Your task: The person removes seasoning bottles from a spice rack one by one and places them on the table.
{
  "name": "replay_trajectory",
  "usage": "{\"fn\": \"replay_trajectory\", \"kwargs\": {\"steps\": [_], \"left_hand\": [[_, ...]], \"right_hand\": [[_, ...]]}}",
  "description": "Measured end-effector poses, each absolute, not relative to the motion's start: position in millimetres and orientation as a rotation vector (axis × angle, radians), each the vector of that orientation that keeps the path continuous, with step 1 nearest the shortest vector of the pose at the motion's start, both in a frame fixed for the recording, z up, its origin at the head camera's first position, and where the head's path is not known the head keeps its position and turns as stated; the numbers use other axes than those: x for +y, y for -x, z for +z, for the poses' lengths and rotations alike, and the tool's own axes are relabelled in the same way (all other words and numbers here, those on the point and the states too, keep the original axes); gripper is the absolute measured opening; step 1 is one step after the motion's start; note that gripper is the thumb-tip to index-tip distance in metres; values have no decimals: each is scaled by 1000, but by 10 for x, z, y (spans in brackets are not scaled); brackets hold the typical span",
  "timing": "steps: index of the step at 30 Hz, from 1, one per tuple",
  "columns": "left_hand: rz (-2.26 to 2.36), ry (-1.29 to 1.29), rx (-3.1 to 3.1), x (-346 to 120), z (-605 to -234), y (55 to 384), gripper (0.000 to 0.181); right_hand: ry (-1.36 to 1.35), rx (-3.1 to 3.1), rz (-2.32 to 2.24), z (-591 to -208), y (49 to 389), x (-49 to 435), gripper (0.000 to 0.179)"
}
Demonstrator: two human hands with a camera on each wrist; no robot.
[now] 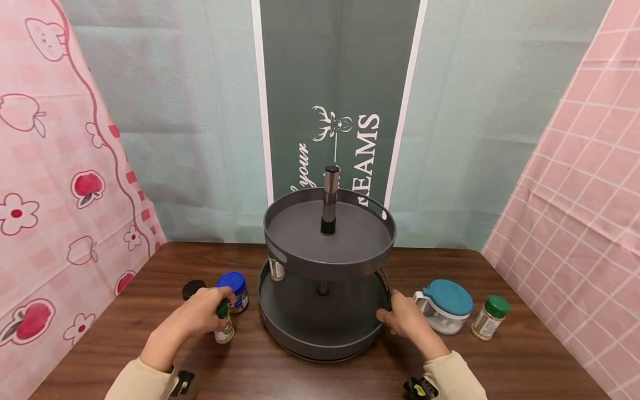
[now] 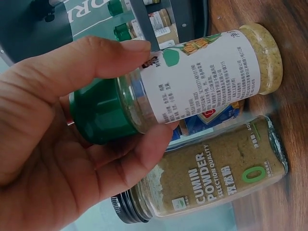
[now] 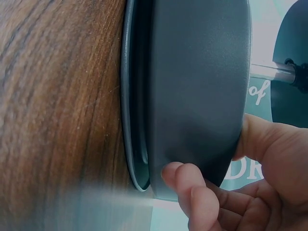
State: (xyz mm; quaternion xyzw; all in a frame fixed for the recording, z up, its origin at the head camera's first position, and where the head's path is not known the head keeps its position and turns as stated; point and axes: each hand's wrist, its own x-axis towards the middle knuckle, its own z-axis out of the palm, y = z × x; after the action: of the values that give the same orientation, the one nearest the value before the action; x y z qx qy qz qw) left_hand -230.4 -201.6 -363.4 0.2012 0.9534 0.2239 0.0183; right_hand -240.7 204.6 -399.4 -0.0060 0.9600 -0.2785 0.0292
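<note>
My left hand point(image 1: 200, 311) grips a small spice jar point(image 2: 207, 79) by its green cap and neck, thumb on one side and fingers on the other. The jar's base is low over the wooden table; contact cannot be told. Beside it stands a cumin powder jar point(image 2: 216, 178) with a black lid, partly behind the hand in the head view. A blue-lidded jar point(image 1: 234, 284) is just beyond. My right hand point(image 1: 407, 316) holds the wall of the lower tier of a dark two-tier round tray point(image 1: 320, 339), thumb over the rim and fingers outside point(image 3: 185, 180).
Inside the lower tier, at its left, stands another spice jar point(image 1: 276, 270). The upper tier point(image 1: 300, 233) has a central metal post point(image 1: 330, 194). To the right sit a teal-lidded clear container point(image 1: 445, 311) and a green-capped jar point(image 1: 490, 318). Fabric hangs behind and at both sides.
</note>
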Motion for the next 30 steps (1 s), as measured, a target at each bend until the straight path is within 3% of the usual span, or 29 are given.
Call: {"fn": "replay_trajectory", "kwargs": {"steps": [15, 21, 30], "left_hand": [[623, -635, 3054, -1923, -3478, 2296, 35], [649, -713, 3064, -1885, -3437, 2308, 35], [688, -725, 3053, -1787, -3421, 2309, 34]], "right_hand": [[95, 2925, -955, -3968, 2443, 2126, 65], [183, 3046, -832, -3929, 2452, 2118, 70], [276, 3208, -609, -3773, 2327, 1893, 59]]}}
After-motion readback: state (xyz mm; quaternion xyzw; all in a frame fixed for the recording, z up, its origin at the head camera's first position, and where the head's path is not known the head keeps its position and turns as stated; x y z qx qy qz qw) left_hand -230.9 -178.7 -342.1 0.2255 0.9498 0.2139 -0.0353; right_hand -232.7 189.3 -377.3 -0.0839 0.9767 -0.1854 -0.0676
